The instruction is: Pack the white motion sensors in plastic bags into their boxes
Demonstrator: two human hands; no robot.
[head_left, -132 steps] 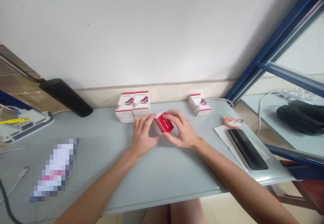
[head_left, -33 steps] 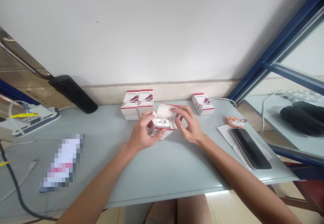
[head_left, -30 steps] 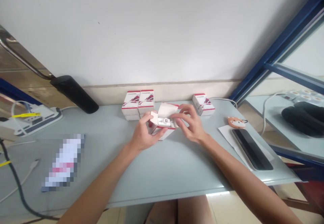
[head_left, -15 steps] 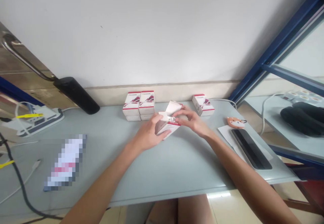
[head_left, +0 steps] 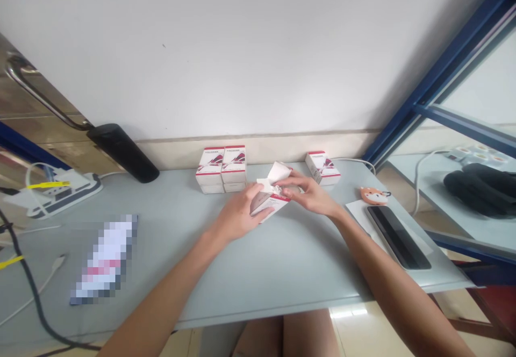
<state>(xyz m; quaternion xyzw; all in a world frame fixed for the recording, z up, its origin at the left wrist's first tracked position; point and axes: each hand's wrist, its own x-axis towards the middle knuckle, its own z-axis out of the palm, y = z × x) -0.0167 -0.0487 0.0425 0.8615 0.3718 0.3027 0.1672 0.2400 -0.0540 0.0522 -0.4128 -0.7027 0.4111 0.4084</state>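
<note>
Red-trimmed carton [head_left: 263,204] stood open at frame centre, flap [head_left: 279,172] raised, just in front of the stacked boxes [head_left: 221,169]. I kept the left hand [head_left: 241,212] closed around its side, a steady hold, while the right hand [head_left: 308,195] pinched the white insert [head_left: 274,189] with its fingertips.

Red carton [head_left: 274,204] now open, white flap [head_left: 279,173] standing up

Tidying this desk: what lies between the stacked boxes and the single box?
Head view: the open white-and-red carton, held by the left hand and right hand, between the stacked boxes and the single box.
</note>
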